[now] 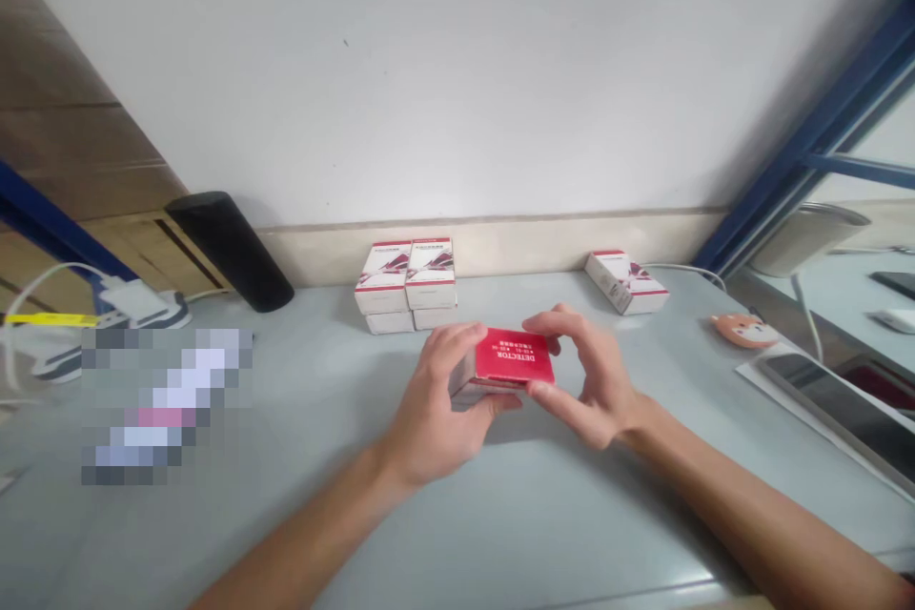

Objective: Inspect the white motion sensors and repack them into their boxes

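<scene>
A small detector box with a red end printed "DETECTOR" is held just above the table in the middle of the view. My left hand grips it from the left, fingers over the top and thumb along the near lower edge. On the other side, my right hand has its thumb and fingertips pinched on the corners of the red end. Behind my hands stand stacked white-and-red boxes of similar print. Another such box lies by itself at the back right.
The grey-blue table meets a white wall. A black cylinder leans at the back left, near a power strip with a charger and a pixelated object. To the right are an orange animal-faced item and a dark phone-like device.
</scene>
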`<state>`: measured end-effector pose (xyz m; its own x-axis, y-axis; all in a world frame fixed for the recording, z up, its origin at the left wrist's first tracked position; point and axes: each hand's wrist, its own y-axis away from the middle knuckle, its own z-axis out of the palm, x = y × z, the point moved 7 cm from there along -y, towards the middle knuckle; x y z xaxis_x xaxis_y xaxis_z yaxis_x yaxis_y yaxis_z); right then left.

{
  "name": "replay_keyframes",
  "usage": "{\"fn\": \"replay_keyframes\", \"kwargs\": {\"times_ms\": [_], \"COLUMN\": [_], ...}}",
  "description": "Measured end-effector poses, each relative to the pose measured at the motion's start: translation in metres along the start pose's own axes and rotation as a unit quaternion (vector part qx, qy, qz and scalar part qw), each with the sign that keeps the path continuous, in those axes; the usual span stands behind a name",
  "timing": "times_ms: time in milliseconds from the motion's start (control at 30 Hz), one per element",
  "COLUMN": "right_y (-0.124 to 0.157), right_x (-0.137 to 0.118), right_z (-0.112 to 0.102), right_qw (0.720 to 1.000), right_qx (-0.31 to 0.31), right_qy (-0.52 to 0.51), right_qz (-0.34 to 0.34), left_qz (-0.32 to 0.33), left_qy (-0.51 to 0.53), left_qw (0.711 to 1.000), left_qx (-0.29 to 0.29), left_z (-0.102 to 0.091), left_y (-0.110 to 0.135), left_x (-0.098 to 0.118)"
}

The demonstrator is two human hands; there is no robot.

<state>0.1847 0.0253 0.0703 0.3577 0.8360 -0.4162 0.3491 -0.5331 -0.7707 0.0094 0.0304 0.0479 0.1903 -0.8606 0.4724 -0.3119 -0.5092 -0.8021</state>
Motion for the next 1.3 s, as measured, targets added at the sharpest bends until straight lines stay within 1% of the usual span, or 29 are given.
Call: {"fn": "replay_keyframes", "kwargs": {"times_ms": [167, 333, 533, 600, 700, 733, 767, 833, 900, 967, 1033, 1067, 1100, 1133, 1167, 1200, 1233, 1300], "right_y": [0.0, -0.003, -0.001, 0.001, 0.004, 0.003, 0.002, -0.001, -0.004, -0.005, -0.004, -0.003, -0.003, -0.003, -0.003, -0.004, -0.006, -0.008], "right_x": [0.002, 0.0, 0.001, 0.006, 0.012, 0.011, 0.011, 0.012, 0.018, 0.025, 0.029, 0.031, 0.033, 0.034, 0.034, 0.033, 0.029, 0.013], "right_z": [-0.003, -0.003, -0.004, -0.011, -0.024, -0.026, -0.025, -0.021, -0.013, 0.0, 0.011, 0.015, 0.017, 0.016, 0.012, 0.006, -0.001, -0.014], "right_qw": [1.0, 0.999, 0.999, 0.997, 0.983, 0.981, 0.981, 0.978, 0.969, 0.951, 0.926, 0.916, 0.91, 0.912, 0.921, 0.937, 0.954, 0.978], "right_qx": [-0.002, -0.014, -0.015, 0.034, 0.137, 0.153, 0.153, 0.138, 0.099, 0.033, -0.025, -0.039, -0.037, -0.023, 0.004, 0.038, 0.076, 0.136], "right_qy": [-0.011, -0.025, -0.034, -0.056, -0.059, -0.046, -0.035, -0.031, -0.055, -0.096, -0.14, -0.157, -0.167, -0.164, -0.146, -0.113, -0.069, 0.027], "right_qz": [0.013, 0.023, 0.018, 0.051, 0.103, 0.111, 0.118, 0.153, 0.218, 0.291, 0.349, 0.368, 0.377, 0.375, 0.36, 0.33, 0.283, 0.156], "left_qz": [0.02, -0.001, 0.0, 0.025, 0.074, 0.084, 0.089, 0.101, 0.121, 0.141, 0.145, 0.141, 0.133, 0.121, 0.111, 0.104, 0.1, 0.093], "left_qy": [-0.013, -0.01, -0.009, -0.025, -0.053, -0.06, -0.067, -0.091, -0.123, -0.147, -0.161, -0.163, -0.159, -0.148, -0.131, -0.11, -0.09, -0.07], "left_qw": [0.999, 1.0, 1.0, 0.999, 0.995, 0.994, 0.993, 0.99, 0.983, 0.976, 0.973, 0.974, 0.976, 0.979, 0.983, 0.987, 0.99, 0.993], "left_qx": [0.026, 0.014, -0.002, -0.024, -0.033, -0.03, -0.027, -0.043, -0.066, -0.075, -0.076, -0.074, -0.074, -0.075, -0.071, -0.058, -0.036, 0.02], "left_z": [0.0, 0.001, 0.002, 0.005, 0.005, 0.004, 0.003, 0.002, 0.002, 0.002, 0.0, 0.0, 0.0, 0.0, 0.0, -0.001, -0.003, -0.008], "left_y": [0.003, 0.004, 0.001, 0.0, -0.001, -0.002, -0.002, -0.003, -0.002, -0.001, -0.001, -0.001, -0.002, -0.002, -0.003, -0.004, -0.005, -0.006], "left_x": [0.002, 0.0, 0.004, 0.01, 0.017, 0.018, 0.018, 0.019, 0.02, 0.022, 0.023, 0.022, 0.021, 0.019, 0.017, 0.016, 0.014, 0.011]}}
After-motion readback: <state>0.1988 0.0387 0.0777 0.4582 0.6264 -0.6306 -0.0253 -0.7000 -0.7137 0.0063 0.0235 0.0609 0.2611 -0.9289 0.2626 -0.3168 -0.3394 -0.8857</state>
